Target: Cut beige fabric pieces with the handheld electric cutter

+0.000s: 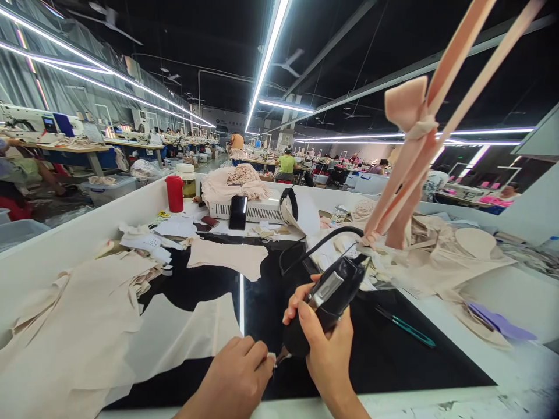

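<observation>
Fingers [257, 352] of the left hand [233, 378] pinch shut on one small white scrap [271, 357], pressing it right at the tip of the black corded tool [327, 299], probably to steady it, though the tip itself is hard to make out. And the right hand [327, 349] wraps that tool firmly, low over the black tabletop [393, 361]. One teal pen [406, 329] lies aside, within reach. Beige fabric pieces [87, 326] spread left. Further back: one red bottle [174, 194], one jar [188, 180], two pink straps [414, 151] hanging knotted.
</observation>
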Motion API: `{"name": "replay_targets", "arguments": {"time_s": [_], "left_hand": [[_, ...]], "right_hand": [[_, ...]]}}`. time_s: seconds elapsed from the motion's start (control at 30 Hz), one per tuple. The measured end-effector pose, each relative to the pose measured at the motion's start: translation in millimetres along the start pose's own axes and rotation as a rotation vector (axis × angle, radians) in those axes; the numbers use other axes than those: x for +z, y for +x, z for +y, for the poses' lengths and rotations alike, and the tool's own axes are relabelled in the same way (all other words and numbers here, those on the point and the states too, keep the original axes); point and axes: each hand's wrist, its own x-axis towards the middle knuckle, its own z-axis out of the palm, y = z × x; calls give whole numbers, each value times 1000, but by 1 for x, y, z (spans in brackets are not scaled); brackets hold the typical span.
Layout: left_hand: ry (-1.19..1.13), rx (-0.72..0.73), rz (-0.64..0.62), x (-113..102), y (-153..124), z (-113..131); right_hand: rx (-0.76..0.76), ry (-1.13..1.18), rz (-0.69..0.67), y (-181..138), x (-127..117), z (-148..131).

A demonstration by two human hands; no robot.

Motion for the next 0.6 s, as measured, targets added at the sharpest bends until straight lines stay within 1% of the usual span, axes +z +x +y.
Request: {"name": "replay_targets", "arguments": {"time_s": [0.07, 0.17, 0.3, 0.47, 0.6], "left_hand": [[-10, -11, -3, 0, 0, 0], [-57, -16, -30, -2, 0, -3], [-140, 10, -22, -12, -2, -14], [-206, -2, -140, -30, -3, -28], [-208, -17, -161, -34, -5, -33]], "right_hand": [[0, -16, 17, -1, 1, -1], [-7, -38, 4, 1, -2, -1], [-23, -37, -21, 4, -9, 2], [-1, -36, 4, 2, -8, -1], [19, -35, 40, -2, -6, -6]]}}
